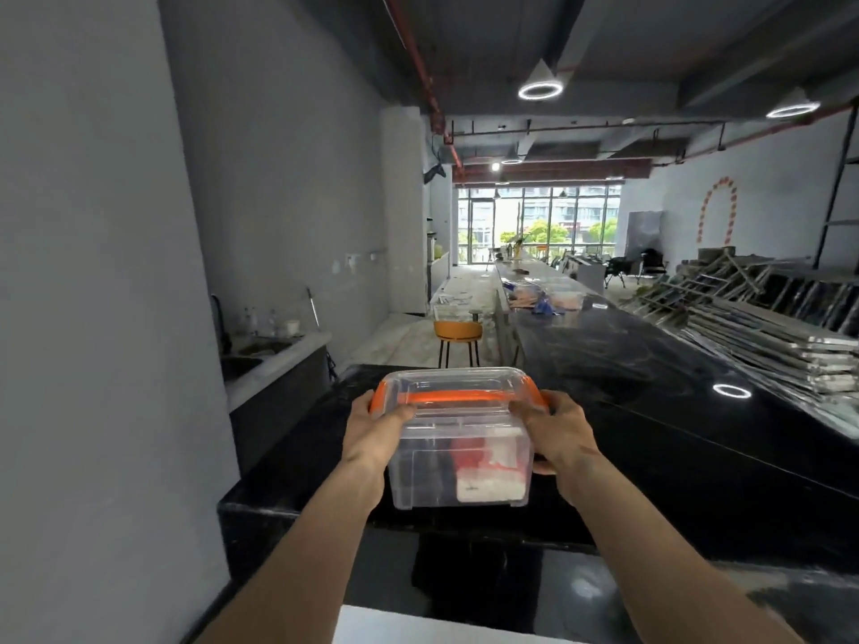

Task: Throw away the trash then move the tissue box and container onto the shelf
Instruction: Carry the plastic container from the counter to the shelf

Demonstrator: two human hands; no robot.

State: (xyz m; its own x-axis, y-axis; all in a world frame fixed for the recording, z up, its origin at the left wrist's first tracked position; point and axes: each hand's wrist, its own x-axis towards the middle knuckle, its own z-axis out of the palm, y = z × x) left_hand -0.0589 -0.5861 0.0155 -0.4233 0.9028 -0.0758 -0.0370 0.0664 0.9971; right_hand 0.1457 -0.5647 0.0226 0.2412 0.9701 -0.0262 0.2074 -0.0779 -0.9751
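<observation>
A clear plastic container with an orange handle and orange side clips is held up in front of me, above the near end of a long black counter. My left hand grips its left side near the clip, and my right hand grips its right side. Through the clear walls I see red and white items inside. No tissue box, trash or shelf is in view.
A grey wall stands close on the left, with a sink counter behind it. An orange stool stands beyond the counter's far-left corner. Stacked metal frames lie at the right. Bags sit further down the counter.
</observation>
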